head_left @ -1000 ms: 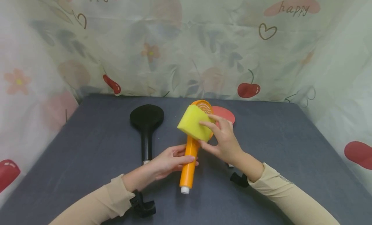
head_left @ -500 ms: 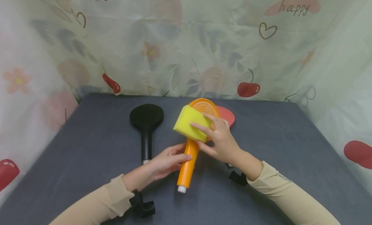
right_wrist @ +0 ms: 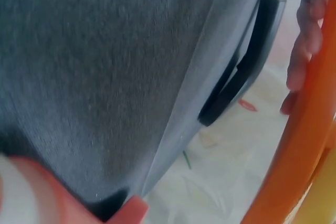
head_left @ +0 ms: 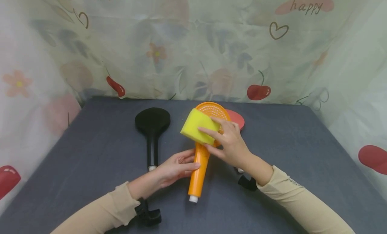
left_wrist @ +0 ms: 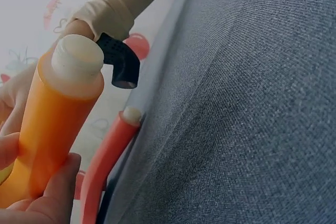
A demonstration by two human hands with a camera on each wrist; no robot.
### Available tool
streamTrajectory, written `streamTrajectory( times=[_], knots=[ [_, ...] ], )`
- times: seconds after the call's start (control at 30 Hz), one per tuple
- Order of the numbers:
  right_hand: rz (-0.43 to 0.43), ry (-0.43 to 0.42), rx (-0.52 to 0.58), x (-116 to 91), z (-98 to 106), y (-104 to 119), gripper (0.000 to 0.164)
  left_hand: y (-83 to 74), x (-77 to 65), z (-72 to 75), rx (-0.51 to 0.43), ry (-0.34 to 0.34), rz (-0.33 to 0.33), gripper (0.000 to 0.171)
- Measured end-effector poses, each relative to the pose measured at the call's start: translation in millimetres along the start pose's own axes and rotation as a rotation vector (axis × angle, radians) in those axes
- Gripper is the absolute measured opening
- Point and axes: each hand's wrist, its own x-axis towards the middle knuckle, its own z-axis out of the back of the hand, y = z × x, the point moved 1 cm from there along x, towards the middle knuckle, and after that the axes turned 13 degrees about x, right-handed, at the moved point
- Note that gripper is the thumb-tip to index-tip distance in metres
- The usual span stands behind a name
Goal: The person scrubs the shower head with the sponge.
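My left hand (head_left: 173, 168) grips the handle of an orange shower head (head_left: 199, 173), thumb across its front. The shower head is tilted above the table, its perforated round face partly visible and its white threaded end pointing down toward me. A yellow sponge (head_left: 196, 126) lies over the lower part of that face, pinched between the thumb and fingers of my right hand (head_left: 234, 143). In the left wrist view the white threaded end (left_wrist: 77, 59) is close up. Along the right wrist view's edge runs the orange handle (right_wrist: 310, 103), with a strip of the sponge (right_wrist: 317, 203) below.
On the grey-blue table (head_left: 105, 160) a black shower head (head_left: 152, 121) lies face down to the left. A red shower head (head_left: 237, 119) lies behind the orange one, mostly hidden by my right hand. A patterned curtain (head_left: 196, 59) encloses the back and sides.
The sponge has shifted slightly left over the shower head. The orange shower head has turned, so more of its perforated face shows. Both hands keep their hold.
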Motion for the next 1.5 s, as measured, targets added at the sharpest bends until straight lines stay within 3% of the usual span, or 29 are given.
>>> streamTrajectory(
  times=[0.37,0.63,0.73,1.07,1.17,1.5],
  knots=[
    [-0.188,-0.1,-0.037,8,12,-16,0.047,-4.9,-2.5,-1.7,-0.005,-0.006,0.011,0.071],
    [-0.04,-0.047,-0.028,7,1,-5,0.05,-4.4,-2.3,-2.0,-0.015,0.009,-0.011,0.072],
    [-0.031,-0.037,-0.043,8,1,-6,0.051,-3.6,-2.4,-2.2,-0.017,0.009,-0.008,0.071],
    [-0.245,-0.122,-0.035,7,14,-24,0.046,-3.8,-4.8,-2.7,-0.007,0.011,0.012,0.073],
    [-0.223,-0.111,-0.028,5,12,-22,0.047,-3.8,-4.6,-2.9,-0.003,0.01,0.016,0.073],
    [-0.031,-0.015,-0.017,-4,3,-5,0.054,-3.0,-3.0,-1.1,-0.006,0.009,-0.001,0.071]
  ],
)
